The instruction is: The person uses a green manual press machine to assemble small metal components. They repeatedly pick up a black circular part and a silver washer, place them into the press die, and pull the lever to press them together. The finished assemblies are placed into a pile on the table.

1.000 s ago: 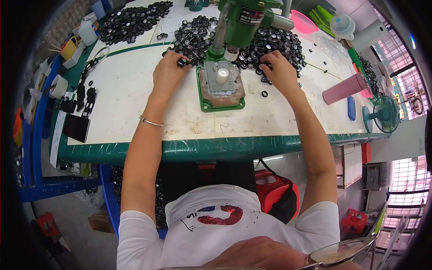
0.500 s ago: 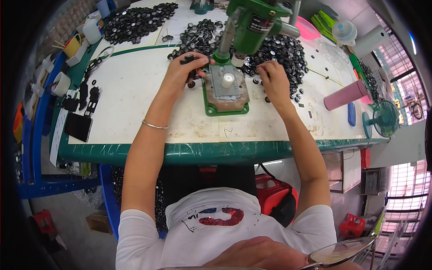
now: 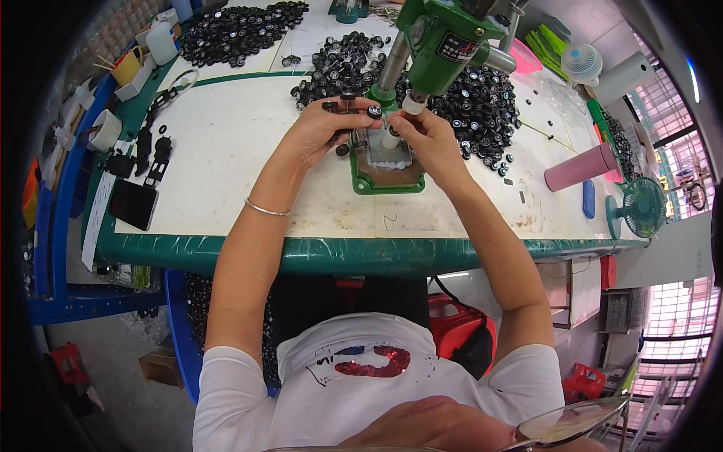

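Observation:
My left hand is closed around several small black toy wheels on axles. One black wheel sticks out at its fingertips, beside the green hand press. At the white post on the press plate, my right hand pinches a small black wheel over the post's top. Right above those fingers hangs the white tip of the press ram. My hands partly cover the plate and the green base.
Loose black wheels are heaped behind and right of the press, with another heap at the far left. A pink bottle lies on the right, near a green fan. A black phone rests at left.
My right hand has moved left from the wheel heap to the white post. My left hand has shifted right, bringing a wheel forward at its fingertips. The view has shifted slightly.

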### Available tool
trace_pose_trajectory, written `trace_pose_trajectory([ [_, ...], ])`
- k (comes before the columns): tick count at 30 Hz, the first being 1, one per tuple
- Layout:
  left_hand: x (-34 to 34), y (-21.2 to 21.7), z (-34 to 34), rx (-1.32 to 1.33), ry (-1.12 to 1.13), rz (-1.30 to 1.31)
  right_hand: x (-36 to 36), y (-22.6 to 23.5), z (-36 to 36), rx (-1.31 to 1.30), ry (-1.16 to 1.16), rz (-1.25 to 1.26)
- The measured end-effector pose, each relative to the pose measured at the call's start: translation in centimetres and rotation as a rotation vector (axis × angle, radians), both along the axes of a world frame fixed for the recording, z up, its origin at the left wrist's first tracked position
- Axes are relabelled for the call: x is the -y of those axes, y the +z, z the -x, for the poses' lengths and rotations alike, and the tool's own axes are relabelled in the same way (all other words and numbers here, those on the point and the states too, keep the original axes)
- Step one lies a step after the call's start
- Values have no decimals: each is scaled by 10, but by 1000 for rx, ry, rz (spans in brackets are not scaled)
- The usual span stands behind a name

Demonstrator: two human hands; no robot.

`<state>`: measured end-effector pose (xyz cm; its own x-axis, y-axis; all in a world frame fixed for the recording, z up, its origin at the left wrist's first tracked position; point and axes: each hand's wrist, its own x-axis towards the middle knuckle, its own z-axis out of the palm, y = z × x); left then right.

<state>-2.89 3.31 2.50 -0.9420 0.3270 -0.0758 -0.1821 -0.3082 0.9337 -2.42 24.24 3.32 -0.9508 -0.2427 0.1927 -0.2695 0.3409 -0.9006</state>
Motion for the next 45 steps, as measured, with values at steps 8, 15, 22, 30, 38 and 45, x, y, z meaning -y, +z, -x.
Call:
trace_pose_trajectory([
  [8,-12,9,-10,-64,50,45,-4,-9,2,151,-34,82],
  [15,-23,21,-22,-164,115,235,-31,27,15,173,-154,459],
  [22,-47,19,-16,-247,180,175,-61,100,54,-40,-150,668],
  [30,-44,18,-14,-276,240,177,-8,225,90,-31,41,818],
  [38,-46,19,-11,-281,225,237,-20,217,109,-377,-26,687],
  [45,-46,15,-11,-289,241,248,-8,214,50,-558,-91,733],
])
